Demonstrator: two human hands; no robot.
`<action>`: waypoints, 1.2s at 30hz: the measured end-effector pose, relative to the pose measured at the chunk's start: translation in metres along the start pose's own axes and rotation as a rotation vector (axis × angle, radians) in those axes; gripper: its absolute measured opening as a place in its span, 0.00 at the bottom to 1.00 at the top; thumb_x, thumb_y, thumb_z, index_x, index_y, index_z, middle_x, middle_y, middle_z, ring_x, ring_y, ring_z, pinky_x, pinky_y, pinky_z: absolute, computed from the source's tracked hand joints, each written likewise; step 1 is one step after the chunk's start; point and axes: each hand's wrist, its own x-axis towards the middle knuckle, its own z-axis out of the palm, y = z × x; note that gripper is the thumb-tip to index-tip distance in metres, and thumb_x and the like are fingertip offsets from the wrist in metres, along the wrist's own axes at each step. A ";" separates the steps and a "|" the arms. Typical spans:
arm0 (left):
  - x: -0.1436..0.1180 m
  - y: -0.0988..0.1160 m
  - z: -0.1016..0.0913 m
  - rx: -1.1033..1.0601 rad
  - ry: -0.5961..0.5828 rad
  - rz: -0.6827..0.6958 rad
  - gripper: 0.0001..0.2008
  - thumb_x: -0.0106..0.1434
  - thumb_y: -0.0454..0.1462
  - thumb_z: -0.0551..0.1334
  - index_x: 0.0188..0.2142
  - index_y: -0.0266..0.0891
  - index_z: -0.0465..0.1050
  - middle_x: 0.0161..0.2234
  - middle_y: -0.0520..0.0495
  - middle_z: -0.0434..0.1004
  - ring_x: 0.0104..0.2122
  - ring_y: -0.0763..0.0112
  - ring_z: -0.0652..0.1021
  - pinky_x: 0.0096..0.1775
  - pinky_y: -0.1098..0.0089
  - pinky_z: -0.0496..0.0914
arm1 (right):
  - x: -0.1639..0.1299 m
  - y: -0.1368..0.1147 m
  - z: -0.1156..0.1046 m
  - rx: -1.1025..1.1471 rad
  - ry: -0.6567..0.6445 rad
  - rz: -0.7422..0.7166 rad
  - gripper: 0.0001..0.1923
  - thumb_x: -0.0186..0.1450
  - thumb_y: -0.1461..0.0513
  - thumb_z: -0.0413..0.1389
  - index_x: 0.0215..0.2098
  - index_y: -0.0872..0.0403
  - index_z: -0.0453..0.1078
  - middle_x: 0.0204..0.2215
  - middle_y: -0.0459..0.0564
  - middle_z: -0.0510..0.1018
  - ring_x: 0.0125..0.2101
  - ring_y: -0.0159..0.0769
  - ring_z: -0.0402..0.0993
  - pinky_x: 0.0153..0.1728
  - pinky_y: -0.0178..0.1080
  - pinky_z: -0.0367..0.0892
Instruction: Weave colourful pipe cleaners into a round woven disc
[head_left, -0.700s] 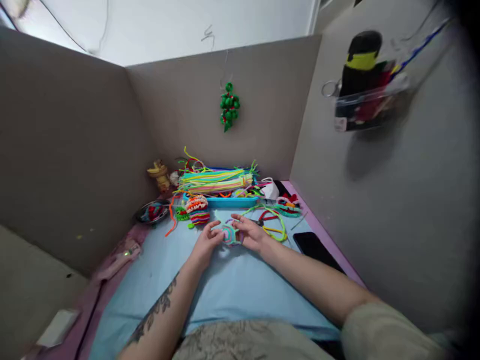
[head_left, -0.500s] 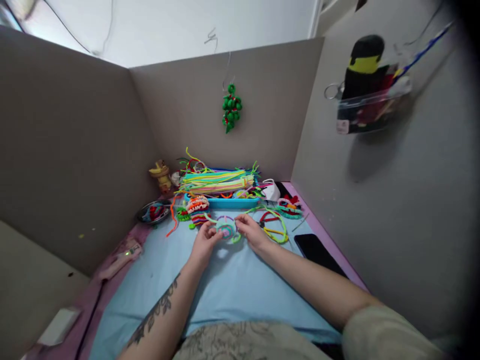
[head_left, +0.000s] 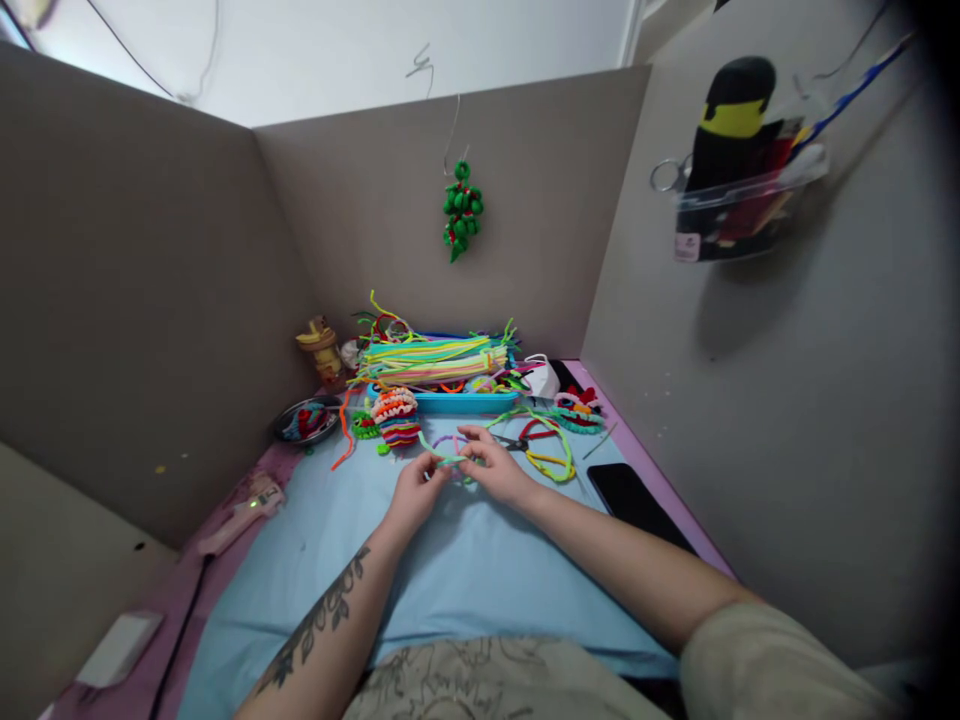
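Observation:
Between my hands is a small pastel pipe-cleaner piece (head_left: pixel 452 459) in mint green and purple, with strands sticking out at its top. My left hand (head_left: pixel 416 490) pinches its left side between thumb and fingers. From the right, my right hand (head_left: pixel 495 468) closes its thumb and fingertips on the same piece, covering much of it. Just beyond my left hand stands a striped pipe-cleaner figure (head_left: pixel 397 418) in orange, pink and several other colours. Scissors (head_left: pixel 516 443) with dark handles lie behind my right hand, beside red, yellow and green pipe-cleaner loops (head_left: pixel 553 468).
Bundled pipe cleaners (head_left: pixel 435 362) fill a blue tray (head_left: pixel 469 404) at the back. A dark bowl (head_left: pixel 334 432) and a pink glue gun (head_left: pixel 244 515) lie left; a phone (head_left: pixel 637 505) lies right. Grey partitions (head_left: pixel 360 200) enclose the table, with a green ornament (head_left: pixel 463 205) hanging.
The round face of the pastel piece, visible earlier, has turned edge-on and is now mostly hidden. My right hand has shifted left, closer to my left hand.

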 end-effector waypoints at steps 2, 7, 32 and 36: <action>0.000 -0.002 -0.001 -0.052 -0.011 -0.011 0.11 0.53 0.43 0.61 0.28 0.35 0.70 0.23 0.51 0.69 0.24 0.73 0.66 0.27 0.73 0.59 | -0.004 -0.006 0.000 -0.020 0.008 -0.059 0.04 0.57 0.62 0.55 0.28 0.54 0.69 0.53 0.53 0.59 0.54 0.38 0.57 0.54 0.42 0.52; 0.001 -0.002 -0.002 -0.184 -0.033 -0.028 0.13 0.53 0.44 0.61 0.33 0.35 0.69 0.24 0.51 0.69 0.24 0.73 0.68 0.28 0.73 0.60 | -0.007 -0.013 0.004 -0.007 0.066 -0.104 0.06 0.57 0.59 0.55 0.29 0.54 0.70 0.55 0.52 0.57 0.53 0.39 0.58 0.53 0.42 0.52; 0.003 0.009 0.001 -0.545 0.162 -0.290 0.26 0.46 0.44 0.67 0.43 0.32 0.69 0.19 0.56 0.66 0.16 0.82 0.61 0.19 0.77 0.53 | -0.001 0.001 0.013 0.843 0.055 0.496 0.14 0.48 0.59 0.64 0.32 0.54 0.68 0.33 0.48 0.75 0.35 0.34 0.71 0.35 0.38 0.65; 0.004 0.009 -0.003 -0.548 0.108 -0.336 0.24 0.46 0.45 0.67 0.40 0.32 0.71 0.16 0.57 0.62 0.14 0.83 0.57 0.17 0.76 0.47 | 0.002 0.002 0.010 0.597 0.212 0.396 0.15 0.48 0.56 0.62 0.32 0.54 0.68 0.27 0.45 0.73 0.29 0.32 0.68 0.32 0.35 0.61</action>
